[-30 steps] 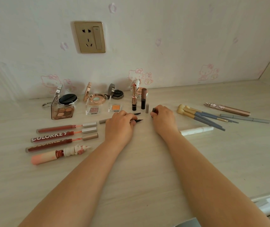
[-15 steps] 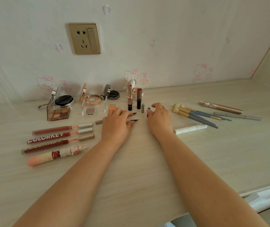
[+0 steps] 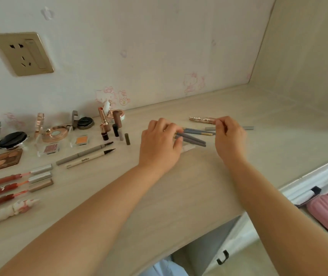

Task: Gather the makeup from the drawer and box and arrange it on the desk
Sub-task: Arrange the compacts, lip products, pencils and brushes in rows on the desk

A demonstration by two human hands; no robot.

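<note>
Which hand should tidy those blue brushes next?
Probably the left hand: its fingers already lie over the blue brushes, while the right hand sits further right, at the rose-gold pen.

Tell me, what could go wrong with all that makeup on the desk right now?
The left hand lies over the brushes, so a nudge might roll them across the desk. The right hand pinches at the rose-gold pen; it might slip and knock the grey pencil. The two upright lipsticks stand close together, so a bump could topple them.
</note>
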